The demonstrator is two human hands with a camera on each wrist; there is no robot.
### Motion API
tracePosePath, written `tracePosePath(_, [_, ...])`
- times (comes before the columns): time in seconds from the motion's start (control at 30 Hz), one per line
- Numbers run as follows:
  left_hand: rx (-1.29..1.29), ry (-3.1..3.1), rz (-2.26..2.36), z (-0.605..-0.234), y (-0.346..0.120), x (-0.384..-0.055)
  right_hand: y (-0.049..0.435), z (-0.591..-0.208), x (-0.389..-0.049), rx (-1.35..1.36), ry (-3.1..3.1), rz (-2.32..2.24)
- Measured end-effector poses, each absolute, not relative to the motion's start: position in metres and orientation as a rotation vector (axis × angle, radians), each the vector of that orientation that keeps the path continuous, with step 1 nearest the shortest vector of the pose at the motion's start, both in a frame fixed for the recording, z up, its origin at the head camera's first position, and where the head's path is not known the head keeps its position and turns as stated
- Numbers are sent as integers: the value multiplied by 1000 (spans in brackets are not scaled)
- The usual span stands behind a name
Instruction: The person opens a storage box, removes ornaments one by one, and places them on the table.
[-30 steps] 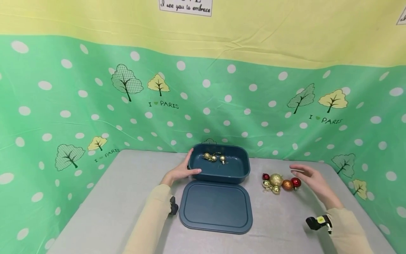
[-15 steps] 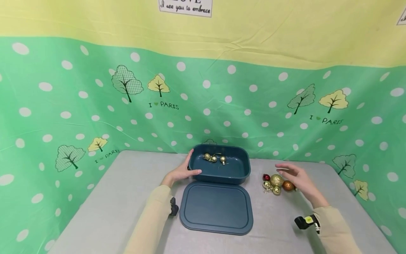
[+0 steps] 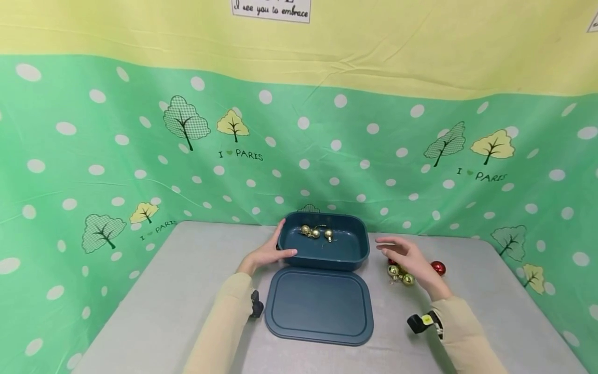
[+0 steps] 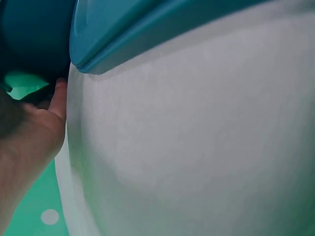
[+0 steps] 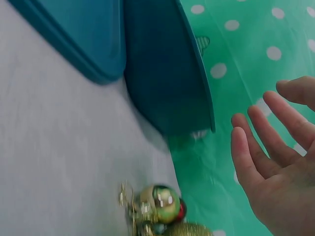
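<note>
A dark blue rectangular box [image 3: 343,249] stands uncovered at the back of the table, with several small gold ball ornaments [image 3: 315,234] inside. My left hand [image 3: 266,253] rests against its left end, thumb extended along the front and fingers along the left side. My right hand [image 3: 411,258] hovers right of the box, fingers apart and nothing in them. Beneath it lies a cluster of Christmas ornaments: shiny gold balls [image 3: 407,279], a glittery gold one [image 5: 189,230] and a small red one [image 5: 182,210], partly hidden. A larger red ball [image 3: 438,267] shows beyond that hand.
The matching blue lid [image 3: 319,306] lies flat in front of the box. All of it is on a grey table [image 3: 154,311]. A green and yellow cloth [image 3: 303,130] with dots and trees hangs directly behind the table.
My right hand has swept left from beside the red ball to over the ornament cluster, near the box, now covering the orange ball. My left hand and the box have stayed put.
</note>
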State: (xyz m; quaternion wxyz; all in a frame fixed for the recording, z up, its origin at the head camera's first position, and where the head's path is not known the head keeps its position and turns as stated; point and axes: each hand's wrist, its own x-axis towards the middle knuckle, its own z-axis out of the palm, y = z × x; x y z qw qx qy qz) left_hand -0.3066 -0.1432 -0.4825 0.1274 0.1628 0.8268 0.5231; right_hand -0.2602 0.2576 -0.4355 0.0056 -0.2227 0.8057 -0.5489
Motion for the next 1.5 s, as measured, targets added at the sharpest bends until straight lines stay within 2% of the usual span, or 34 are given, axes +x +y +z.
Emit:
tracePosePath(0.63, [485, 2375, 1537, -481, -145, -305, 209, -442, -280, -833, 2370, -1877])
tracePosePath(0.9, [476, 2389, 1532, -485, -144, -306, 188, -440, -290, -710, 2332, -1873])
tracePosePath(1.5, [477, 2410, 1498, -479, -144, -306, 155, -449, -323, -638, 2329, -1883])
